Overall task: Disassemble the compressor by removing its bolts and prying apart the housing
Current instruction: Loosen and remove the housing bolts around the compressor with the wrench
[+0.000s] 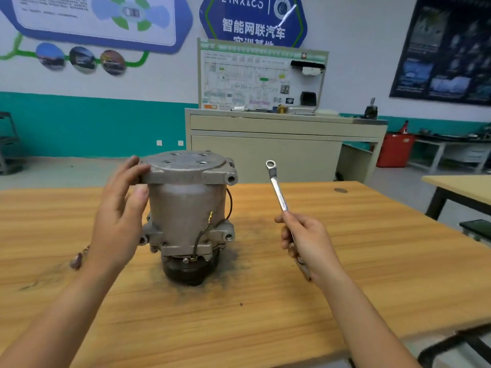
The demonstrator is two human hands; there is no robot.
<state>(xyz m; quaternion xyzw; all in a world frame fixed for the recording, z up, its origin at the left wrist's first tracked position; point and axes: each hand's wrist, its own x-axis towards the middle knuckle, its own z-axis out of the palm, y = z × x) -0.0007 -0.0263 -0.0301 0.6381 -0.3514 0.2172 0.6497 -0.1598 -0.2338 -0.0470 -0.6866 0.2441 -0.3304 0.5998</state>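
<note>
The compressor (186,208) stands upright on the wooden worktop (345,261), just right of the left hand (117,216) and well left of the right hand (308,243). The left fingers (135,166) lie fairly straight and released, their tips touching the left edge of the compressor's flat top plate (186,166), with the thumb just under that edge against the grey housing; they do not wrap around it. Below those fingers, the dark pulley end (190,269) sits on the worktop in a patch of black grime (239,261), and a thin black wire (198,240) runs down the housing on the side away from them. The right fingers are clenched around the lower shank of a ring spanner (277,191), which rises up and slightly left from them, its ring end uppermost and clear of the compressor. Left of the left wrist lies a small blurred object (77,260) that I cannot identify.
</note>
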